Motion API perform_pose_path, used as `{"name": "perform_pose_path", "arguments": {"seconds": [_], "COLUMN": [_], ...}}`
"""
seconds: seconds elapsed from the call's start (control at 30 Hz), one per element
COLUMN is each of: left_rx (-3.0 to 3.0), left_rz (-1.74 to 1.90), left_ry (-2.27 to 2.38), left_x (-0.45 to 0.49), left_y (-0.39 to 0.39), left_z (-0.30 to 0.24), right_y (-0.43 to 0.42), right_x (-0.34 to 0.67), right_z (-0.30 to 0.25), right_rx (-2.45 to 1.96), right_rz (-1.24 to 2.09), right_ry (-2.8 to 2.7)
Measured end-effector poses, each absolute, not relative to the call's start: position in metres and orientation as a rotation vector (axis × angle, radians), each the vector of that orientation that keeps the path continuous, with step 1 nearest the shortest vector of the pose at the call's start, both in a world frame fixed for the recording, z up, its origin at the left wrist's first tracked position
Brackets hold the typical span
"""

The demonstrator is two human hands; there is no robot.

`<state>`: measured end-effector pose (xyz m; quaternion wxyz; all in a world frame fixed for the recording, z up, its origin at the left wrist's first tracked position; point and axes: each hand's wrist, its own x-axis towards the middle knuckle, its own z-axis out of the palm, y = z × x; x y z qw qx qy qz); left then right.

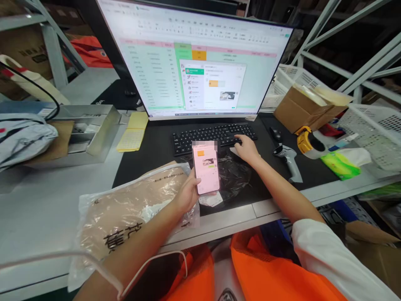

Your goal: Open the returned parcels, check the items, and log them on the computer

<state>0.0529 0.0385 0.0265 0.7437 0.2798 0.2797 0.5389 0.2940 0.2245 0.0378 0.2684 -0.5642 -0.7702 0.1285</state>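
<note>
My left hand (pixel 187 192) is closed around a smartphone (pixel 206 167), held upright in front of the keyboard. The phone's lit pink screen shows a chat with a small picture. My right hand (pixel 247 149) rests at the right part of the black keyboard (pixel 203 137), its index finger stretched onto the keys and nothing held. Beneath my left forearm lies a clear plastic bag (pixel 125 209) with brown contents and dark printed characters. Crumpled dark plastic film (pixel 234 173) and a white label (pixel 211 200) lie behind and below the phone.
A large monitor (pixel 150 79) stands behind the keyboard, showing a spreadsheet and a chat window. Rightward are a mouse (pixel 275 133), barcode scanner (pixel 288 161), yellow tape dispenser (pixel 308 142), cardboard box (pixel 300 108) and white basket (pixel 376 133). Yellow notes (pixel 133 131) and a grey box (pixel 103 133) stand left.
</note>
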Motion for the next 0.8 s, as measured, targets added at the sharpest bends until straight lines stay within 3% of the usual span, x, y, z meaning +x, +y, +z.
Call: {"name": "perform_pose_path", "arguments": {"seconds": [0.3,0.53,0.8], "left_rx": [0.602,0.576,0.552], "left_rz": [1.188,1.191,1.201], "left_ry": [0.645,0.628,0.63], "left_x": [0.053,0.052,0.051], "left_y": [0.038,0.038,0.041], "left_z": [0.028,0.026,0.028], "right_y": [0.265,0.28,0.194], "right_x": [0.262,0.341,0.396], "right_z": [0.032,0.057,0.064], "right_rx": [-1.517,-1.821,-1.719], "right_rz": [0.152,0.041,0.152], "right_ry": [-2.264,-2.025,-2.085]}}
